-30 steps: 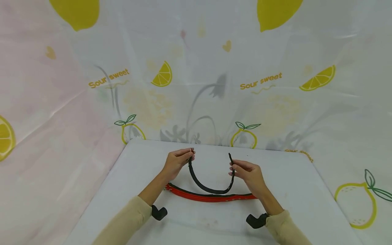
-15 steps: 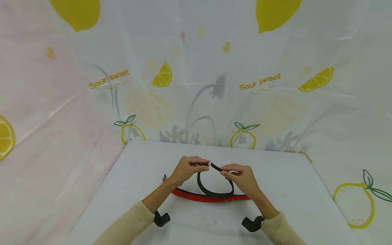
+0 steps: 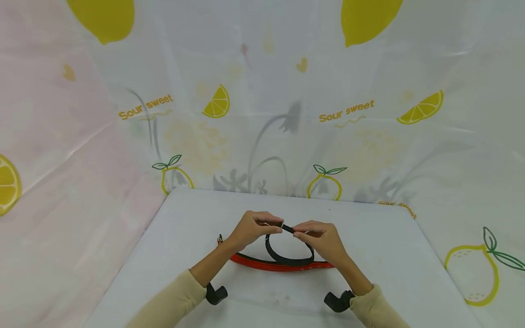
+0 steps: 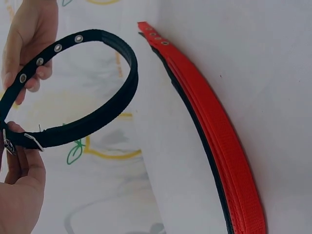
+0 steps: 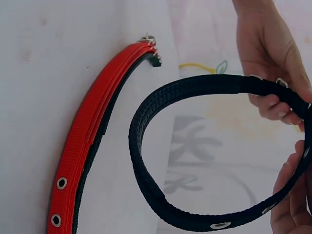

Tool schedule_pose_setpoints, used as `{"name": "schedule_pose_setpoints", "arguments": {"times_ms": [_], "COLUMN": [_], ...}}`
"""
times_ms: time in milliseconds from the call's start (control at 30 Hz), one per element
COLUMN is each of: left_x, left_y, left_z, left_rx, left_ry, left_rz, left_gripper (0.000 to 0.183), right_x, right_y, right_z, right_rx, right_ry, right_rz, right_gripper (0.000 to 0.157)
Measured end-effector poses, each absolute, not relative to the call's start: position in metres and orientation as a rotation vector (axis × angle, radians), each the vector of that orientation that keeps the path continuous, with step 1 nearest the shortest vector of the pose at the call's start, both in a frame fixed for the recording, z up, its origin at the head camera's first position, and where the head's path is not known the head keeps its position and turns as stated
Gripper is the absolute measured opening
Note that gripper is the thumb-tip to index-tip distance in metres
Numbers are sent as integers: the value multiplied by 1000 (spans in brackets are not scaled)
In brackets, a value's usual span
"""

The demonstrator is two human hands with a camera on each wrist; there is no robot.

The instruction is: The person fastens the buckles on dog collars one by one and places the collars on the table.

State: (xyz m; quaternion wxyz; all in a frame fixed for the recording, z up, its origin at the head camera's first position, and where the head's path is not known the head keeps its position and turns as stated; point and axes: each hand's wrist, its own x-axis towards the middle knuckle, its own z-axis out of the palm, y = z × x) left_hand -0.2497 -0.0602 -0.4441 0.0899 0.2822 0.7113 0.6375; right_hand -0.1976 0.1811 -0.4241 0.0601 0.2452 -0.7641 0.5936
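Observation:
A black collar [image 3: 290, 261] is bent into a loop between the hands, above the table. The left hand [image 3: 252, 230] pinches its buckle end; a metal buckle [image 4: 9, 144] and a metal loop [image 4: 34, 141] show there in the left wrist view. My right hand [image 3: 321, 237] pinches the other end, a strap with several metal eyelets [image 4: 58, 48]. The strap's tip meets the buckle at the left fingertips; how far it passes through is hidden by the fingers. Behind the loop lies a red collar [image 5: 83, 126] with black lining, its buckle [image 5: 147, 38] at the left end.
The white table [image 3: 279, 300] carries the red collar. Black wrist mounts [image 3: 216, 295] hang below both forearms. A curtain [image 3: 262, 136] printed with lemons stands behind the table.
Both hands have come together, closing the black collar from a U shape into a loop. The strap's tip has moved left to the buckle. The red collar stays on the table.

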Motion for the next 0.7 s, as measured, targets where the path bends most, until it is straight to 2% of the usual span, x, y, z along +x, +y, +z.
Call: {"name": "schedule_pose_setpoints", "arguments": {"times_ms": [267,500,700], "left_x": [-249,-249,-250], "left_y": [-55,-48,-51], "left_z": [-447,-459,-470], "left_rx": [873,842,803], "left_ry": [2169,2213,2245], "left_rz": [1741,1637,1635], "left_gripper": [26,23,26], "right_x": [-209,-210,-212], "right_y": [181,181,183], "right_z": [-447,-456,-460], "right_rx": [704,968,1118], "right_ry": [-2397,-2436,-2387], "right_rz": [1663,1381,1247], "right_gripper": [18,27,25]}}
